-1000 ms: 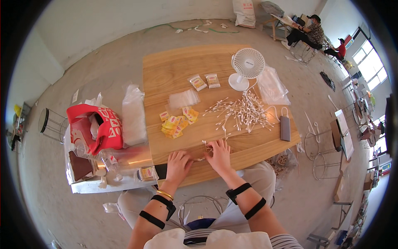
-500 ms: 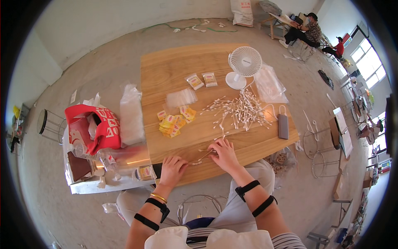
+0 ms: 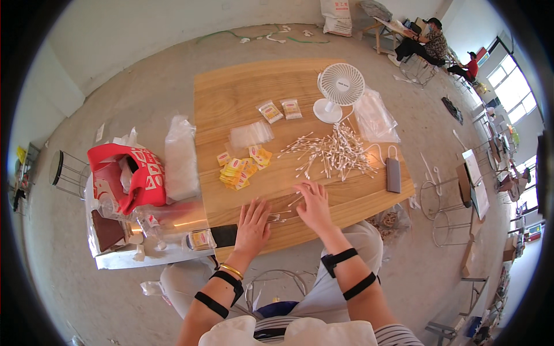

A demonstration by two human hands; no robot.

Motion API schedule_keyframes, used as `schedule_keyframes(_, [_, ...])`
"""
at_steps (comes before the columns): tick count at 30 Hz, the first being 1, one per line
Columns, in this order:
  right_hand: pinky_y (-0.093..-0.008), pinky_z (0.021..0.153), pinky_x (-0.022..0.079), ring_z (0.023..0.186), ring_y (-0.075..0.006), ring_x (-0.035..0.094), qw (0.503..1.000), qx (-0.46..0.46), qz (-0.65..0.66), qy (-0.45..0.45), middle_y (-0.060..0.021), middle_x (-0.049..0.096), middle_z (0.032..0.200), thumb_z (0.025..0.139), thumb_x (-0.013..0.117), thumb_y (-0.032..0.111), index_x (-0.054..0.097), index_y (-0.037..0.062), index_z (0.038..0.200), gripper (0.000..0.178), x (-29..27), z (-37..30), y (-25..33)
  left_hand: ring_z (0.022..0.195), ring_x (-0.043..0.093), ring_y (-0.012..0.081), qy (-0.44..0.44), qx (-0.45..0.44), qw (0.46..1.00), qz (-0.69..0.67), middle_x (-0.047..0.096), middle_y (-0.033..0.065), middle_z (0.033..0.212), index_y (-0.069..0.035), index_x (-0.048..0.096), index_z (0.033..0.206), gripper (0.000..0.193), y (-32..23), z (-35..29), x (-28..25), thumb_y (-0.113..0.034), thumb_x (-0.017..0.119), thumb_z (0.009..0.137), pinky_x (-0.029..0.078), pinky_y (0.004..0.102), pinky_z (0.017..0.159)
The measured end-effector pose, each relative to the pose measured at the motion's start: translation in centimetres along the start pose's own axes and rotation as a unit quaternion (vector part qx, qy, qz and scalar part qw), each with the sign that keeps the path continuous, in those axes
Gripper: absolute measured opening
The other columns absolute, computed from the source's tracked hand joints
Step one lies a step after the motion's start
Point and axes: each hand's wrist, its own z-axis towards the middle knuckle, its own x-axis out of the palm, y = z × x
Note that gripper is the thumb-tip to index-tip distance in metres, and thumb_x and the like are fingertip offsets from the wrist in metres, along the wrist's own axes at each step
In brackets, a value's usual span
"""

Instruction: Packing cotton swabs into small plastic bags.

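Note:
My left hand lies palm down near the table's front edge, its fingers stretched out and holding nothing visible. Beside its fingertips several loose cotton swabs rest on the wood. To the right, my right hand is bent over the tabletop. Between its thumb and fingers a cotton swab pokes out; the rest of its grip is hidden. Beyond the hands spreads a large heap of cotton swabs. Yellow printed cards lie in a pile to the left of that heap.
Behind the cards are clear plastic bags and two filled packets. A white fan stands at the back right, with a grey power bank nearer. A red bag sits on the left side surface. Two people work far off.
My left hand has moved forward and slightly right, its fingers straightening out flat. My right hand has shifted a little forward, and loose swabs now show between the hands.

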Motion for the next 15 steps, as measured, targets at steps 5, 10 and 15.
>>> schedule_keyframes(5, [-0.0477,0.1,0.04,0.118,-0.0315,0.05,0.998,-0.006,-0.017,0.053,-0.0055,0.057,0.12,0.076,0.07,0.004,0.067,0.0143,0.113,0.038,-1.6,0.2,-2.3,0.145,0.035,0.0323,0.017,0.032,0.997,-0.069,0.045,0.0146,0.15,-0.003,0.048,0.141,0.054,0.7,-0.8,0.6,-0.008,0.061,0.088,0.027,0.0534,0.121])
schedule_keyframes(10, [-0.0449,0.091,0.044,0.106,-0.0312,0.055,0.999,-0.005,0.003,0.038,-0.0052,0.059,0.106,0.078,0.074,0.007,0.068,0.0123,0.096,0.019,-1.4,0.3,-4.8,0.137,0.045,0.0312,-0.041,0.003,0.999,-0.015,0.05,0.0153,0.144,-0.003,0.05,0.139,0.053,-1.7,0.0,-0.7,-0.006,0.061,0.087,0.03,0.0517,0.119])
schedule_keyframes(15, [-0.0431,0.086,0.046,0.1,-0.0316,0.056,0.999,-0.011,0.03,-0.007,-0.008,0.058,0.105,0.08,0.074,0.008,0.068,0.0109,0.092,0.014,0.0,0.9,-4.9,0.136,0.045,0.033,-0.061,-0.033,0.996,-0.053,0.053,0.0134,0.139,-0.006,0.051,0.138,0.054,-0.2,-0.6,0.8,-0.006,0.062,0.085,0.029,0.0528,0.118])
